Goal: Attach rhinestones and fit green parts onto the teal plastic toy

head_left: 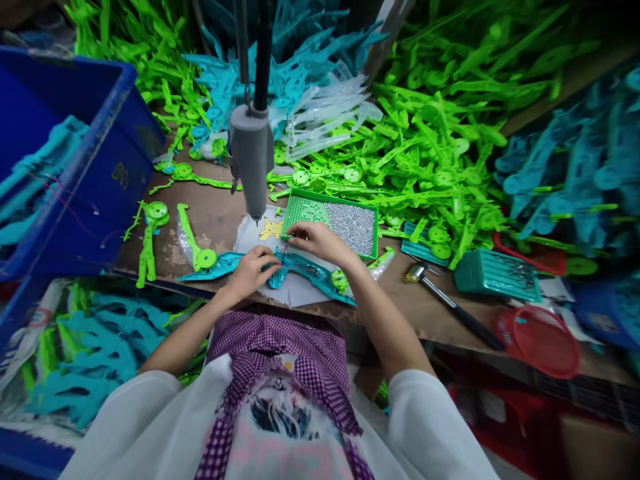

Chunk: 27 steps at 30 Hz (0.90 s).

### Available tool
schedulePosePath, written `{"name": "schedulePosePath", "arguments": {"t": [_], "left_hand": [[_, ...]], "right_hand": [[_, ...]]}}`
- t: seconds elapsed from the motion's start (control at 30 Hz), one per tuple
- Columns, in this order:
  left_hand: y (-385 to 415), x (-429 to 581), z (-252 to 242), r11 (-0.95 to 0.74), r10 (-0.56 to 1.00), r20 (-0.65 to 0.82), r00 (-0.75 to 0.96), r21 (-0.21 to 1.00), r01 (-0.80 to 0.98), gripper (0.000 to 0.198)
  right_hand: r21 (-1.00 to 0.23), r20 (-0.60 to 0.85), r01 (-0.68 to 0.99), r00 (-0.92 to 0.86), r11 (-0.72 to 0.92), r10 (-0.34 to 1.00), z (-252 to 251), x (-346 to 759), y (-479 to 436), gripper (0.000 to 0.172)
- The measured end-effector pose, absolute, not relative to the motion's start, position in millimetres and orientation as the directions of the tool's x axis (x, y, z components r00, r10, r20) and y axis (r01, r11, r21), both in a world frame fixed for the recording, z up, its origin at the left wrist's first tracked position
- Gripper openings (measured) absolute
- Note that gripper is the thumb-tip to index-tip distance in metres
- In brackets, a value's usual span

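A teal plastic frame (300, 265) lies flat at the front edge of the brown workbench (217, 213), partly on a white cloth (247, 233) w/ a yellow cartoon on it. The worker's L hand (253, 272) is on top of it, just L of the middle, fingers bent & thumb near the fingertips; can't tell if they pinch anything. The R hand (317, 241) is up over the frame, by the near L corner of a green tray (375, 233), thumb & pointer finger close; a thin red wire (285, 247) hangs just under, but I can't tell if they grip it. Lots of small silver screws (353, 223) fill the R part of the tray. A lime green arm w/ a round disc (204, 258) sits at the frame's L end, & another lime pc (340, 281) at the R end. A gray power screwdriver (251, 153) hangs tip down over the cloth. Off to the R: a hammer (450, 303), a teal basket (493, 273) & a red basket (540, 343). In back, a big lime pile (440, 140) sits next to some clear plastic pcs (330, 110). A blue bin (110, 133) w/ teal parts stands on the L.
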<state>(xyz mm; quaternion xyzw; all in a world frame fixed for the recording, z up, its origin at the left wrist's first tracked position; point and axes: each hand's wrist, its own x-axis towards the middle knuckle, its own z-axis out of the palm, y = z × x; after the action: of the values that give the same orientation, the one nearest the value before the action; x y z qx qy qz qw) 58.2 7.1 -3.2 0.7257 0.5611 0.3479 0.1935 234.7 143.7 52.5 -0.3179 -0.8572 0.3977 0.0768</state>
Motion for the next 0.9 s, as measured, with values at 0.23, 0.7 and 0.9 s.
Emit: {"name": "schedulePosePath", "arguments": {"t": [0.23,0.7,0.9], "left_hand": [[34.7,47.2,-6.1,-0.038,0.991,-0.041,0.129,0.832,0.553,0.011],[88.2,59.3,28.6,-0.256,0.845,-0.212,0.491,0.646,0.719,0.013],[82.5,61.7,29.0,-0.282,0.845,-0.195,0.498,0.630,0.724,0.007]], "right_hand": [[-0.769,-0.090,0.499,-0.703,0.400,0.705,51.8,253.8,123.8,0.015],[-0.551,-0.058,0.714,-0.550,0.433,0.833,1.7,207.2,3.8,0.032],[-0.477,-0.045,0.684,-0.646,0.551,0.762,0.1,210.1,-3.4,0.044]]}}
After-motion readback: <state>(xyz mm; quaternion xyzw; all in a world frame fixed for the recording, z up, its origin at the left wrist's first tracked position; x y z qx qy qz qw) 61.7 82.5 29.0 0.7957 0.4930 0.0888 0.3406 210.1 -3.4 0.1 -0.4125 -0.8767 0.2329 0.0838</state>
